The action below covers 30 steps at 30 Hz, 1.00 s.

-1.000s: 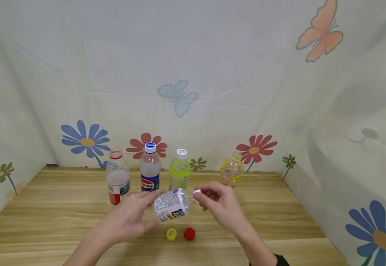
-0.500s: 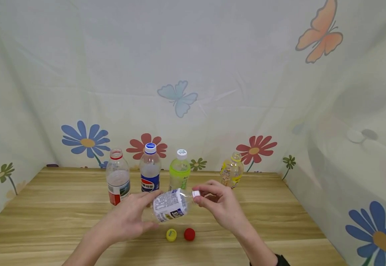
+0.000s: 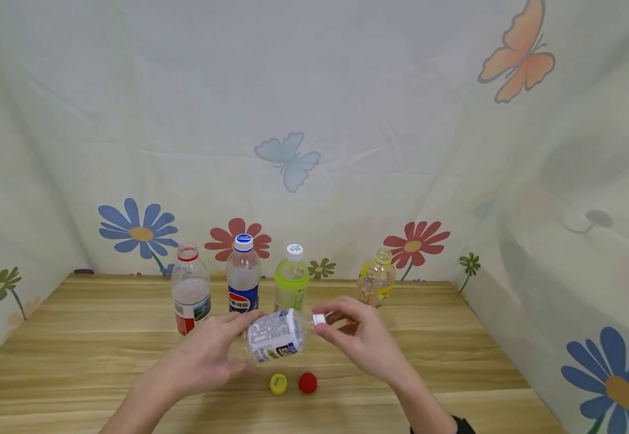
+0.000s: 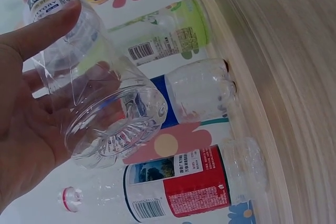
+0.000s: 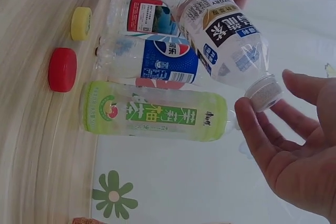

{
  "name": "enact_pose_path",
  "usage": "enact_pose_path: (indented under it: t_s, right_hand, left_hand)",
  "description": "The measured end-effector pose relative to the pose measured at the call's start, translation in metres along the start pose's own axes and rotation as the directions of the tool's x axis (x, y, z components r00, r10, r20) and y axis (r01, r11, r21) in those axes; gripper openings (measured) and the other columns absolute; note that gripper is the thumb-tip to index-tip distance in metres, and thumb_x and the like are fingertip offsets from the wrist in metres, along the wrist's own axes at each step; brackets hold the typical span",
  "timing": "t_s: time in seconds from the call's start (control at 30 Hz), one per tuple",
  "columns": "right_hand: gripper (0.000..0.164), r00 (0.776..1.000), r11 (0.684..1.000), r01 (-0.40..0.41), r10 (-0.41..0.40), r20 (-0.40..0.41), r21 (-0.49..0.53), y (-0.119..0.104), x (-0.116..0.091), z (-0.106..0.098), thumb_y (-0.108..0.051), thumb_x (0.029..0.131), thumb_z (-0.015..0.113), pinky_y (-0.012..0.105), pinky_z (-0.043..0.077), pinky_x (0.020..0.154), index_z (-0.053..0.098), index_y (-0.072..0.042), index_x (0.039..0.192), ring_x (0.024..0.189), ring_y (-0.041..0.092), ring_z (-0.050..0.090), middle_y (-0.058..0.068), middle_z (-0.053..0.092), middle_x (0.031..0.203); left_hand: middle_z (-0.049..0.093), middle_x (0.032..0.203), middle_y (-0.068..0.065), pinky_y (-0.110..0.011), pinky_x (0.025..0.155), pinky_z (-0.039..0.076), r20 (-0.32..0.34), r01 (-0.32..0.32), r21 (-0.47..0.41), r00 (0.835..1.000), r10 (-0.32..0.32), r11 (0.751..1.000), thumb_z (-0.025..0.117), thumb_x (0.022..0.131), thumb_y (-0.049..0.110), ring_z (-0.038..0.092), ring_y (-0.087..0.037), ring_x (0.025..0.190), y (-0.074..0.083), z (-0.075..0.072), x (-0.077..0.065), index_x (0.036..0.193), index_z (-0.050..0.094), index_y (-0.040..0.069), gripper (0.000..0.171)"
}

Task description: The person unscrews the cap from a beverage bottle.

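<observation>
A clear plastic bottle (image 3: 276, 334) with a white label lies tilted in the air, its neck toward the right. My left hand (image 3: 206, 352) grips it round the lower body; in the left wrist view the thumb (image 4: 60, 22) presses near the label and the clear base faces the camera. A white cap (image 5: 264, 93) sits on the bottle's neck. At that cap is my right hand (image 3: 366, 337), with thumb and index finger on either side of it. In the right wrist view the index fingertip (image 5: 244, 108) touches the cap, and the other fingers are loosely bent.
On the wooden table (image 3: 103, 374), a yellow cap (image 3: 278, 384) and a red cap (image 3: 308, 383) lie in front. Behind stand an uncapped red-labelled bottle (image 3: 191, 295), a capped Pepsi bottle (image 3: 243, 277), a capped green-labelled bottle (image 3: 291, 280) and an uncapped yellow-ringed bottle (image 3: 376, 278).
The right fingers have shifted round the white cap, showing more of its side. The bottle and left hand stay nearly in place, and the head view has moved very slightly.
</observation>
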State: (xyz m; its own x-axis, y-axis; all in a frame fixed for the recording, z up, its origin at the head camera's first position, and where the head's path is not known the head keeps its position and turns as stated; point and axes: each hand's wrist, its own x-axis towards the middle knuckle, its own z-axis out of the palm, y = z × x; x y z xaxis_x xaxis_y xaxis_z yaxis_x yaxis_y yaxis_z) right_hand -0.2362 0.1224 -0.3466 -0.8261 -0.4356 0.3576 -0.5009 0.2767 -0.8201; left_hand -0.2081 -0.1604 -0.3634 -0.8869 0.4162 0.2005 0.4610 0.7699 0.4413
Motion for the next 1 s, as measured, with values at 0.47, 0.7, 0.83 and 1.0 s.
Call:
enact_pose_path:
  t_s: [0.47,0.7,0.83,1.0]
  right_hand:
    - [0.02,0.992,0.99,-0.124,0.123,0.027,0.069,-0.0011,-0.0009,-0.0039,-0.014,0.096,0.066,0.032,0.056,0.069,0.066,0.001,0.109,0.077,0.024,0.068,0.008,0.066,0.095]
    - [0.02,0.991,0.99,-0.126,0.124,0.042,0.067,0.0008,-0.0048,-0.0017,-0.013,0.098,0.063,0.031,0.056,0.07,0.066,0.002,0.111,0.08,0.027,0.068,0.008,0.065,0.094]
    - [0.019,0.995,0.995,-0.095,0.094,0.027,0.043,0.0007,-0.0057,-0.0013,-0.012,0.098,0.063,0.03,0.056,0.07,0.067,0.0,0.112,0.078,0.024,0.068,0.005,0.065,0.092]
    - [0.015,0.999,0.997,-0.047,0.047,0.009,0.056,0.001,-0.0067,-0.0005,-0.008,0.096,0.064,0.03,0.056,0.071,0.069,-0.003,0.11,0.083,0.022,0.067,0.003,0.065,0.095]
  left_hand:
    - [0.058,0.129,0.0,-0.038,0.091,0.049,-0.027,-0.018,0.075,0.999,0.02,0.997,0.087,0.076,0.027,0.059,-0.019,0.114,0.0075,-0.0001,0.0002,0.142,0.051,0.018,0.076]
    - [0.058,0.129,-0.002,-0.039,0.09,0.049,-0.015,-0.028,0.078,0.999,0.029,0.997,0.086,0.076,0.024,0.06,-0.02,0.113,0.0062,0.0019,-0.0001,0.142,0.051,0.018,0.075]
    - [0.058,0.129,-0.001,-0.038,0.09,0.05,-0.024,-0.032,0.086,0.999,0.034,0.996,0.087,0.075,0.025,0.06,-0.019,0.112,0.006,0.0027,-0.0001,0.142,0.051,0.018,0.076]
    - [0.058,0.129,-0.001,-0.039,0.09,0.05,-0.013,-0.016,0.07,1.0,0.017,0.997,0.087,0.075,0.025,0.059,-0.02,0.113,0.0064,0.0015,0.0008,0.142,0.051,0.018,0.077]
